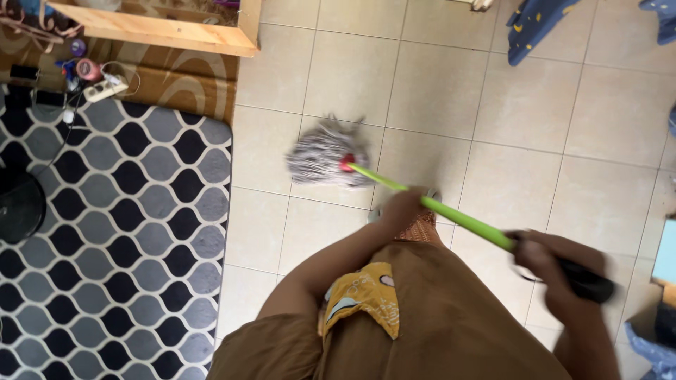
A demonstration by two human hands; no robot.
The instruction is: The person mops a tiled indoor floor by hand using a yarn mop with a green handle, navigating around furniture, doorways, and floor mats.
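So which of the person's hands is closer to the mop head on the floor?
Left. The left hand grips the green handle lower down, close to the grey mop head; the right hand holds the black upper end, farther away.

The mop head (326,155) rests on the floor (521,112) ahead of the person, just right of the rug (113,232). Its handle (451,217) slants back to the right, the left hand (403,205) ahead of the right hand (546,264). A power strip (105,88) lies beyond the rug.
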